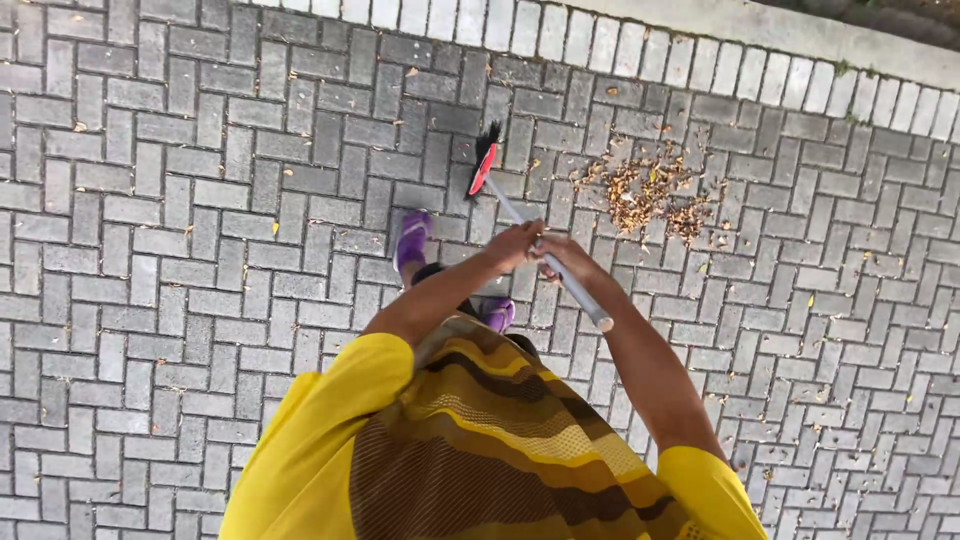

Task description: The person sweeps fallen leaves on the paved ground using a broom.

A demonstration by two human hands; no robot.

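Observation:
I hold a broom with a grey metal handle (575, 292) in both hands. My left hand (515, 243) grips the handle higher toward the head, and my right hand (562, 256) grips it just beside, closer to the handle's end. The broom head (483, 163) is red with black bristles and rests on the grey brick paving (200, 250), left of a heap of dry brown leaves (645, 192). My purple shoes (411, 240) show below the hands. I wear a yellow and brown striped top (480, 440).
A band of lighter pavers (620, 45) and a concrete kerb (800, 30) run along the top. Scattered single leaves lie on the paving at the right and left.

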